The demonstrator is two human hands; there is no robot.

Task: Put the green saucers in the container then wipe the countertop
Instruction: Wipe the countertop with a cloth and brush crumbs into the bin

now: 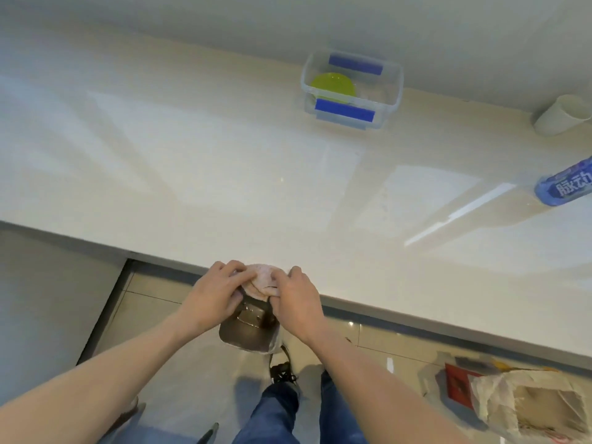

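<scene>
Green saucers (333,86) sit in the container (389,91), well beyond your fingers; your left hand (215,294) and right hand (296,298) grip the cloth (261,280), wiping remains.

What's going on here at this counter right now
A person stands at the edge of a pale countertop, both hands bunched around a pinkish cloth: left hand, right hand. The cloth is held right at the counter's near edge, over a small metal bin on the floor. A green saucer already sits in the clear container at the back, so the wiping seems about to begin.
</scene>
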